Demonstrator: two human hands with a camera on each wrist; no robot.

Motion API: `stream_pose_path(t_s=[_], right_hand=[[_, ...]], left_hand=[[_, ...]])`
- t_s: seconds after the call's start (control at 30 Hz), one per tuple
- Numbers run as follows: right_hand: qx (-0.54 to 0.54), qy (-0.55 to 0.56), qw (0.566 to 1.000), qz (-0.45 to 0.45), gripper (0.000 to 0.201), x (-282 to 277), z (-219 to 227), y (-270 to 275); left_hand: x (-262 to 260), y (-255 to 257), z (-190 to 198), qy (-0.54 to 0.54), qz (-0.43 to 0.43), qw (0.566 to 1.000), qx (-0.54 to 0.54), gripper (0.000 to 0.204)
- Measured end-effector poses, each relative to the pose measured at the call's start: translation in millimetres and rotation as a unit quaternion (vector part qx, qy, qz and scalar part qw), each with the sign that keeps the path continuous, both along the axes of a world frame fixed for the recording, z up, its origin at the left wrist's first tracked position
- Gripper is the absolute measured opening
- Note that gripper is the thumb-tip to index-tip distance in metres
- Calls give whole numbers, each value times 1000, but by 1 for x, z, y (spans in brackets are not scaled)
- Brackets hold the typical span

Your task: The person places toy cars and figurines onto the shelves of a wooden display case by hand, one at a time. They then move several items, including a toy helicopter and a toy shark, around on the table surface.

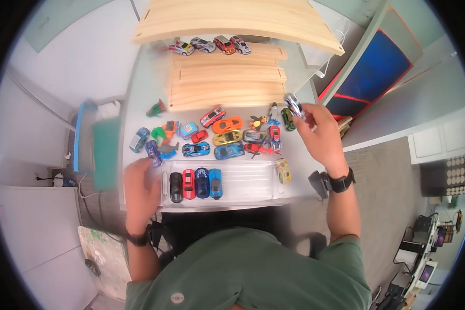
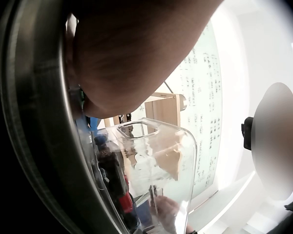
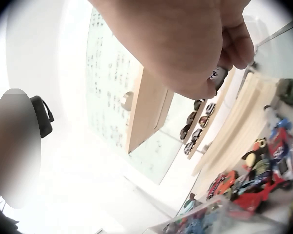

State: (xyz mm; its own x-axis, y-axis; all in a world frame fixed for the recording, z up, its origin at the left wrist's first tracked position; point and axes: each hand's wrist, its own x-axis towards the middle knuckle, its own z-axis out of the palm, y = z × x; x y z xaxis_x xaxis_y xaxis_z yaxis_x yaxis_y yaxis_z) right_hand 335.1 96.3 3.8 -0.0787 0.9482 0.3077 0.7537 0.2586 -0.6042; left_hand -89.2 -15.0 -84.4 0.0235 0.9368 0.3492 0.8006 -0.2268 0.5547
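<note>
My right hand (image 1: 323, 137) pinches a white-and-dark toy car (image 1: 293, 105) between thumb and fingers, raised at the right side of the table. The same toy car (image 3: 218, 74) peeks out past the palm in the right wrist view. My left hand (image 1: 142, 188), slightly blurred, is by the left end of a clear plastic tray (image 1: 248, 181), its fingertips right at a blue-purple toy car (image 1: 152, 153). In the left wrist view the left hand (image 2: 132, 58) hides its own fingers. Inside the tray, a black car (image 1: 176, 187), a red car and two blue cars stand side by side.
Several toy cars and small figures lie loosely behind the tray, among them an orange car (image 1: 227, 124) and a red helicopter (image 1: 257, 148). A wooden shelf rack (image 1: 227, 93) stands at the back, with several cars on one tier. A yellow car (image 1: 283, 171) is at the tray's right end.
</note>
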Motion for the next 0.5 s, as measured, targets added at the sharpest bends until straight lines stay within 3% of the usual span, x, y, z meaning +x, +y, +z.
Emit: stream_pose_path(t_s=[0.23,0.5], right_hand=[[76,-47,995,49,29,-58,15,89],[127,-160,979,-17,34,-60,-10,174]], left_hand=[[0,-1,2,-3,1,1000,0,51],[0,0,5,-9,-3,1000,-9,49]])
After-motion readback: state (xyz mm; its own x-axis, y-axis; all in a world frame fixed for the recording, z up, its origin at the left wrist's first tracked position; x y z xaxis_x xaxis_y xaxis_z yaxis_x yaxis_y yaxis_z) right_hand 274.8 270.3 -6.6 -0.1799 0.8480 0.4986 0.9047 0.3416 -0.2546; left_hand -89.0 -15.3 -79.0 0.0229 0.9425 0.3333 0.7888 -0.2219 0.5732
